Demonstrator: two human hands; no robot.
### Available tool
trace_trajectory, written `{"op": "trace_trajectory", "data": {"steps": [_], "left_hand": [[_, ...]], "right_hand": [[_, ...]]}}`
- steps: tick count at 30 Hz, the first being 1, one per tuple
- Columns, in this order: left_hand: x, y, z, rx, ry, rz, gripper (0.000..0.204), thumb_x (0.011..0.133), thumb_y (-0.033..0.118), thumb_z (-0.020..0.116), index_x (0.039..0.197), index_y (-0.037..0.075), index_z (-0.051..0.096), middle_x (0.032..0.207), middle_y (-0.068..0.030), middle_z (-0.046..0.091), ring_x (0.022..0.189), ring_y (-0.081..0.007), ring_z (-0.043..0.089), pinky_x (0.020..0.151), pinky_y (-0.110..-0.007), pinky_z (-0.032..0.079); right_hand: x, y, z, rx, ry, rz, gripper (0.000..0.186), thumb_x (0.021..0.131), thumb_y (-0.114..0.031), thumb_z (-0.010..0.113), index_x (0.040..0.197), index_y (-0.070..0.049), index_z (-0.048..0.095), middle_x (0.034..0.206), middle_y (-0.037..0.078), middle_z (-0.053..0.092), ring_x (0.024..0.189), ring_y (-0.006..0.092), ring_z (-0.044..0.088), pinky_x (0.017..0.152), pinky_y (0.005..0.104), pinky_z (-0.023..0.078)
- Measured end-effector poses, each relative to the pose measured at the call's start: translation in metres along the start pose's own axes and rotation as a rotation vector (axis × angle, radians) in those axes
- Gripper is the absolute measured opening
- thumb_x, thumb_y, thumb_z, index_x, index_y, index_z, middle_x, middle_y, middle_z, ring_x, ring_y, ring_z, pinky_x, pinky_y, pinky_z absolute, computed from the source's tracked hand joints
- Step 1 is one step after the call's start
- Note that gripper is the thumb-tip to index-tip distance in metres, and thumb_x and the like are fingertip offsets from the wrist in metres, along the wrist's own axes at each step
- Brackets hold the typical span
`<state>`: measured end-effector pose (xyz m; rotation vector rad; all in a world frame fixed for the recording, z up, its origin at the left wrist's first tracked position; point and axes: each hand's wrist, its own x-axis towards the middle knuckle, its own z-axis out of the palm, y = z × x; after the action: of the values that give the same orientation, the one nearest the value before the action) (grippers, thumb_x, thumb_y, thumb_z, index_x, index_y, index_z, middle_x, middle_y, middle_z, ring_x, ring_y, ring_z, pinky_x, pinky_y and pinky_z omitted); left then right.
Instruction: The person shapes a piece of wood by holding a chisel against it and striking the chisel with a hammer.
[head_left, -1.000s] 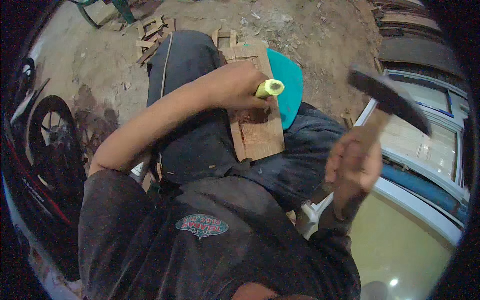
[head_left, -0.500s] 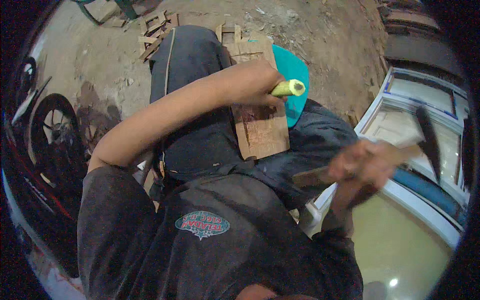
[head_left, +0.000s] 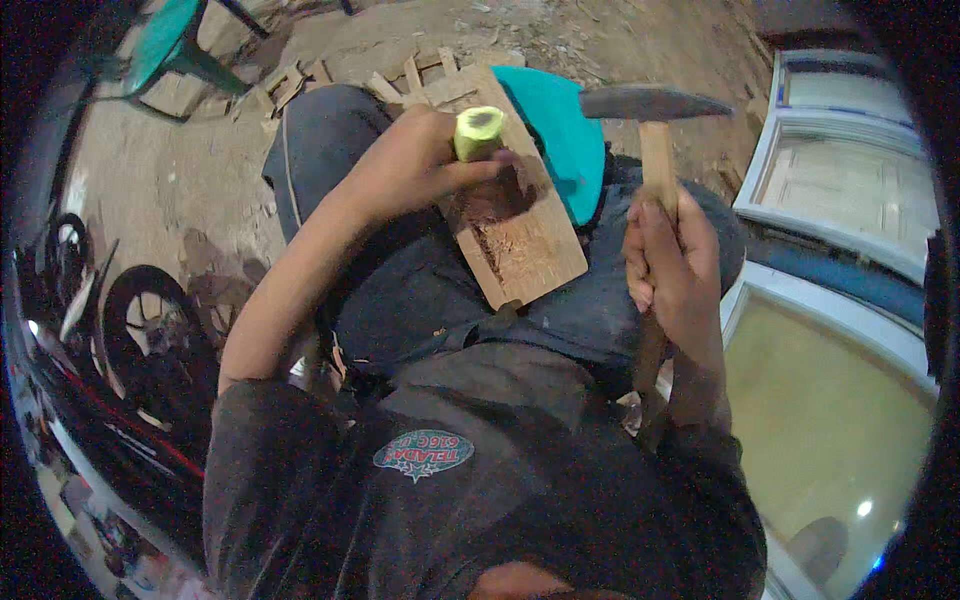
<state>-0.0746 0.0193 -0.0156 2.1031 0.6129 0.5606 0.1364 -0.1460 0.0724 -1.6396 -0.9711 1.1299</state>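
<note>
A wooden board (head_left: 545, 260) with a recess full of shavings lies across my dark-clad lap, beside a teal plastic surface (head_left: 560, 120). My left hand (head_left: 420, 165) is closed on a yellow-handled tool (head_left: 478, 128) held over the recess; its working end is hidden. My right hand (head_left: 665, 250) grips a hammer by its light wooden handle (head_left: 658, 152), with the dark head (head_left: 655, 103) raised to the right of the board.
A green plastic chair (head_left: 160, 50) stands at the back left, near scattered wood pieces (head_left: 420, 70) on the dirt floor. A motorcycle (head_left: 140, 350) is close on my left. White-framed panels (head_left: 840, 165) lie along my right.
The view has shifted. My right hand and hammer have moved from low at the far right inward, the head now higher and crosswise. My left hand's tool now points more upright.
</note>
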Motion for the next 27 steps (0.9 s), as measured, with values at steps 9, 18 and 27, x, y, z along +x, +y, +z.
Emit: {"op": "trace_trajectory", "data": {"steps": [9,18,27], "left_hand": [[-0.002,-0.003,0.0,0.053,-0.116,-0.156,0.019,0.083,0.01,0.073,0.099,0.001,0.07,0.092,-0.0107,0.073,0.084,-0.0178,0.069,0.078,-0.032,0.054],[-0.003,0.009,-0.001,0.07,-0.148,-0.195,0.023,0.079,0.014,0.077,0.097,0.001,0.069,0.091,-0.0116,0.072,0.083,-0.0209,0.069,0.078,-0.035,0.054],[-0.002,0.001,0.006,0.142,-0.002,0.104,0.032,0.084,0.03,0.072,0.088,-0.002,0.066,0.076,-0.0218,0.064,0.072,-0.0389,0.063,0.066,-0.044,0.05]], "right_hand": [[-0.003,0.001,-0.017,0.033,-0.083,0.113,0.024,0.1,-0.027,0.054,0.111,-0.006,0.055,0.069,-0.007,0.045,0.059,0.0025,0.04,0.051,0.0216,0.033],[-0.001,0.007,-0.007,-0.063,-0.058,0.035,0.024,0.102,-0.029,0.05,0.104,-0.005,0.054,0.065,-0.003,0.044,0.049,0.0036,0.037,0.043,0.0212,0.031],[0.001,-0.029,-0.048,0.472,-0.374,-0.349,0.04,0.098,-0.042,0.054,0.115,-0.005,0.053,0.078,0.009,0.056,0.049,0.0154,0.051,0.041,0.0281,0.045]]}}
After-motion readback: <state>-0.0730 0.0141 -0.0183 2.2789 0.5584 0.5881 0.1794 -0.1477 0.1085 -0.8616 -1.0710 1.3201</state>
